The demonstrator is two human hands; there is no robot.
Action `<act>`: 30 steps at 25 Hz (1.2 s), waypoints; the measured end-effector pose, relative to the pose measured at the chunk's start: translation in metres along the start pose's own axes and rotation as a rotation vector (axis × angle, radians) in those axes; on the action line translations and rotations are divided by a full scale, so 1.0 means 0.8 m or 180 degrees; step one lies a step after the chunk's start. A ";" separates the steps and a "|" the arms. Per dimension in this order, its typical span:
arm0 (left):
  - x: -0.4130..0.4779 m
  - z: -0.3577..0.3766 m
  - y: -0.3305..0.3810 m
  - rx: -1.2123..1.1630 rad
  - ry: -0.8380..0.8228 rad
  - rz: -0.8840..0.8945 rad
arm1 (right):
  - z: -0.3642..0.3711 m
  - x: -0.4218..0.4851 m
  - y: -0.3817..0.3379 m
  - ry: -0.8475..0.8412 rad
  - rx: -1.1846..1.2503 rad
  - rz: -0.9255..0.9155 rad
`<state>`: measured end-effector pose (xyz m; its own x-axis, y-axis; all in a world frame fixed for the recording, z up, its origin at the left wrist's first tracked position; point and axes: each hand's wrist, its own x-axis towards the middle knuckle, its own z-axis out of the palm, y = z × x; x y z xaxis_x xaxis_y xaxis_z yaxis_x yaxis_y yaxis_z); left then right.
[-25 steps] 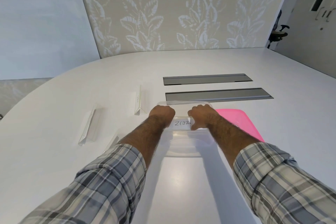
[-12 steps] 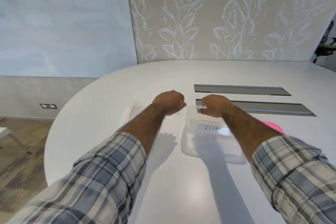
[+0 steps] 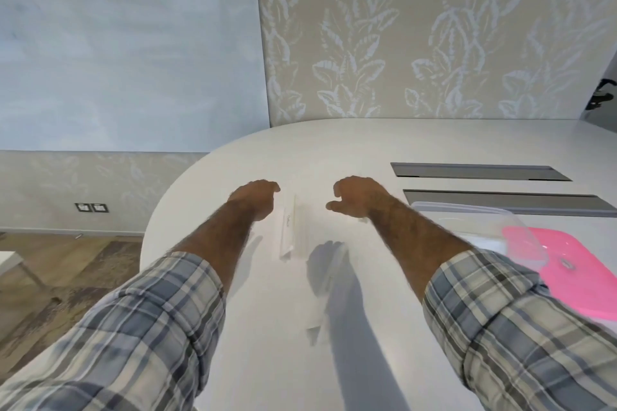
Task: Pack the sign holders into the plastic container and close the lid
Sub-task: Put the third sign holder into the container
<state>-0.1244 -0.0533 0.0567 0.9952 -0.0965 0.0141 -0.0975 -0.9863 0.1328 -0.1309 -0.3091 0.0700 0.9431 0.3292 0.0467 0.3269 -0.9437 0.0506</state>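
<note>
Left of the plastic container (image 3: 467, 220), a sign holder (image 3: 288, 227) lies on the counter (image 3: 267, 327) between left hand (image 3: 255, 198) and right hand (image 3: 355, 195), both empty with loosely curled fingers; collecting step, next needs a two-handed pinch.

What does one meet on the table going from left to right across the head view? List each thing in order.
left hand → sign holder → right hand → plastic container → pink lid
</note>
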 end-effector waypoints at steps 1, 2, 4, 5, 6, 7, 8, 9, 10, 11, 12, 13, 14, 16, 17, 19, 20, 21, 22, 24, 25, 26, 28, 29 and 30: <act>0.010 0.003 -0.017 -0.0006 -0.0081 0.0088 | 0.008 0.011 -0.021 -0.0077 0.0071 0.0096; 0.017 0.007 -0.032 0.0004 -0.0148 0.0184 | 0.018 0.020 -0.041 -0.0166 0.0152 0.0214; 0.030 0.015 -0.056 0.0045 -0.0275 0.0426 | 0.038 0.038 -0.078 -0.0369 0.0360 0.0533; 0.035 0.019 -0.062 0.0092 -0.0349 0.0557 | 0.047 0.044 -0.093 -0.0478 0.0473 0.0686; 0.039 0.024 -0.068 0.0146 -0.0417 0.0676 | 0.057 0.048 -0.106 -0.0583 0.0571 0.0821; 0.044 0.028 -0.073 0.0188 -0.0453 0.0770 | 0.066 0.051 -0.116 -0.0663 0.0620 0.0933; 0.051 0.032 -0.079 0.0198 -0.0467 0.0844 | 0.074 0.057 -0.126 -0.0724 0.0643 0.1030; 0.058 0.035 -0.084 0.0193 -0.0469 0.0902 | 0.080 0.062 -0.133 -0.0769 0.0659 0.1101; 0.063 0.037 -0.086 0.0198 -0.0478 0.0961 | 0.085 0.065 -0.138 -0.0814 0.0680 0.1154; 0.067 0.041 -0.087 0.0208 -0.0494 0.1027 | 0.089 0.069 -0.142 -0.0859 0.0703 0.1199; 0.071 0.044 -0.088 0.0233 -0.0502 0.1104 | 0.094 0.071 -0.144 -0.0897 0.0719 0.1235; 0.075 0.048 -0.088 0.0258 -0.0500 0.1182 | 0.099 0.073 -0.147 -0.0925 0.0729 0.1264; 0.077 0.051 -0.089 0.0277 -0.0480 0.1246 | 0.102 0.074 -0.148 -0.0936 0.0746 0.1283; 0.082 0.054 -0.092 0.0282 -0.0432 0.1363 | 0.105 0.078 -0.150 -0.0931 0.0827 0.1294; 0.085 0.056 -0.093 0.0275 -0.0411 0.1424 | 0.106 0.080 -0.149 -0.0928 0.0883 0.1286; 0.091 0.060 -0.092 0.0265 -0.0343 0.1549 | 0.108 0.084 -0.147 -0.0940 0.0974 0.1256; 0.094 0.062 -0.091 0.0275 -0.0298 0.1618 | 0.108 0.084 -0.146 -0.0952 0.0997 0.1241; 0.097 0.063 -0.087 0.0299 -0.0251 0.1699 | 0.107 0.085 -0.144 -0.0960 0.1018 0.1236; 0.100 0.064 -0.084 0.0342 -0.0218 0.1781 | 0.106 0.087 -0.142 -0.0967 0.1034 0.1225; 0.107 0.066 -0.078 0.0419 -0.0221 0.1888 | 0.105 0.087 -0.141 -0.0990 0.1050 0.1194; 0.111 0.067 -0.075 0.0452 -0.0237 0.1919 | 0.105 0.087 -0.142 -0.0998 0.1074 0.1188; 0.115 0.068 -0.073 0.0507 -0.0268 0.1955 | 0.106 0.086 -0.142 -0.0997 0.1116 0.1204; 0.121 0.074 -0.070 0.0701 -0.0319 0.2053 | 0.107 0.084 -0.145 -0.0979 0.1134 0.1251; 0.124 0.077 -0.069 0.0786 -0.0348 0.2089 | 0.108 0.082 -0.148 -0.0962 0.1084 0.1253; 0.126 0.080 -0.068 0.0834 -0.0372 0.2103 | 0.108 0.082 -0.150 -0.0937 0.1006 0.1239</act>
<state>-0.0189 -0.0179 -0.0125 0.7233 -0.6834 -0.0986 -0.6905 -0.7150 -0.1091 -0.1031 -0.1772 -0.0196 0.9598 -0.0241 -0.2795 -0.0877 -0.9722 -0.2172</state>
